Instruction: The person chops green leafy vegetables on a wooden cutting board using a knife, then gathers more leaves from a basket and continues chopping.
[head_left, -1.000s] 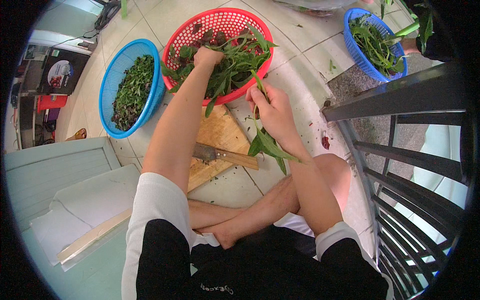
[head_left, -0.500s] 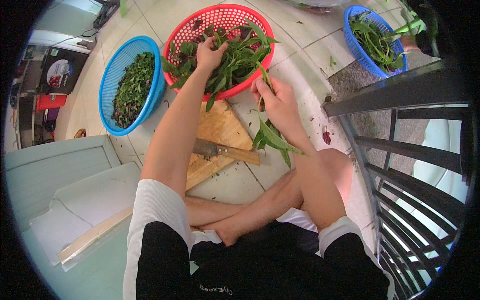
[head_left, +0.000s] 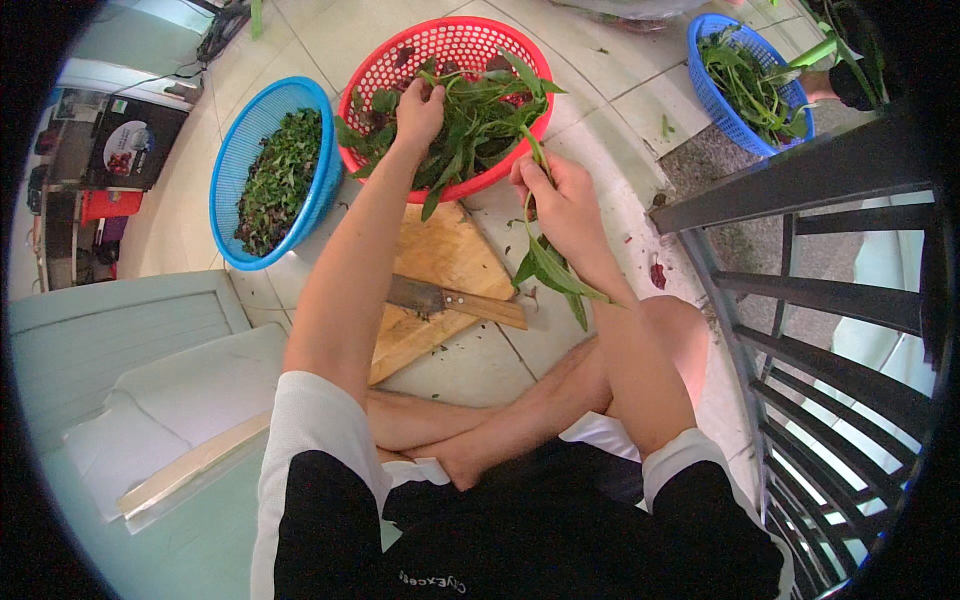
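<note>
My left hand [head_left: 420, 115] reaches into a red plastic colander [head_left: 372, 72] heaped with leafy greens [head_left: 470, 125]. Its thumb and fingers are pinched together on a green stem among the leaves. Just in front of the colander's right rim, my right hand [head_left: 562, 195] is closed round a small bunch of leafy stems [head_left: 545, 268]. The stems stick up past my thumb, and the leaves hang below my fist along the forearm. Between my arms a knife [head_left: 470, 303] with a wooden handle lies on a wooden cutting board [head_left: 450, 250].
A light blue basket [head_left: 225, 190] of chopped dark green leaves stands left of the colander. Another blue basket [head_left: 705, 95] with long-stemmed greens is at the far right, a person's hand [head_left: 815, 84] beside it. A dark metal gate [head_left: 800, 200] runs along my right side.
My left hand's fingers have drawn closer together on a stem in the colander. My right hand keeps its bunch in almost the same place. The whole view has shifted slightly.
</note>
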